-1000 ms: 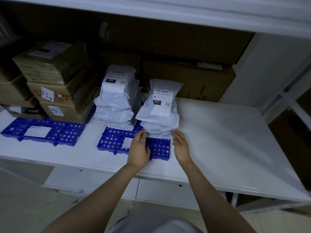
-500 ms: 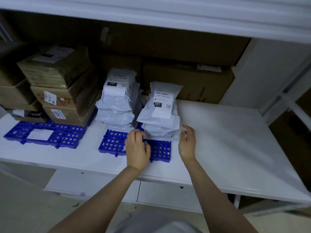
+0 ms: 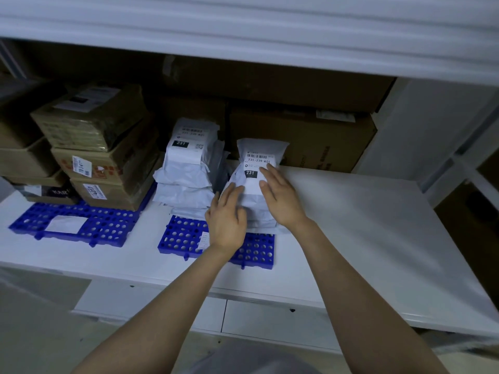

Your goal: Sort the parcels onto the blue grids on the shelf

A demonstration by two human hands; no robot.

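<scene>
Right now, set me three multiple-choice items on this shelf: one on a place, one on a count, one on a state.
1. Where do the stacked cardboard boxes stand?
A. on the left blue grid
B. on the bare right of the shelf
C. on the floor

2. How many stacks of white parcels are on the middle blue grid?
A. one
B. two
C. four

3. How are the hands?
A. both open on the right stack
B. both fists
C. both off the shelf

Key: 1 A, the boxes overlap its rear; 2 B, the left stack and right stack stand side by side; 3 A, the left hand and right hand lie flat, fingers spread.
</scene>
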